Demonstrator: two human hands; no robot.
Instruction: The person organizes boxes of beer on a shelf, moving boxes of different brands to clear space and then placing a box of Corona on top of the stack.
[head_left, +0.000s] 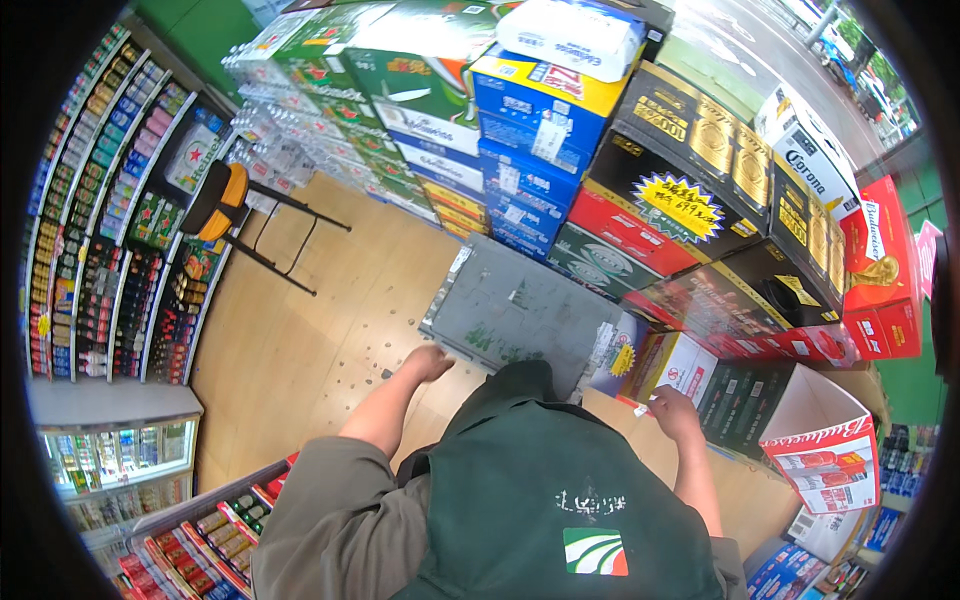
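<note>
My left hand (430, 364), its fingers curled, hangs over the wood-look floor (300, 352) beside the near left edge of a worn grey slab-like object (525, 300). Whether anything is in that hand cannot be told. On the right, my right hand (673, 412) has its fingertips on a small white piece (641, 410), too small to name. Behind that hand stand a yellow and white carton (679, 367) and dark green cartons (739, 405). Green fabric of the garment on my torso (555, 480) covers part of the grey object.
Tall stacks of beer cartons (525, 157) line the far side and right. An orange and black stool (225, 201) stands left, near drink shelves (112, 202). Small dark debris (386, 373) is scattered on the floor. An opened Budweiser carton (825, 457) is at right, a can display (214, 540) at lower left.
</note>
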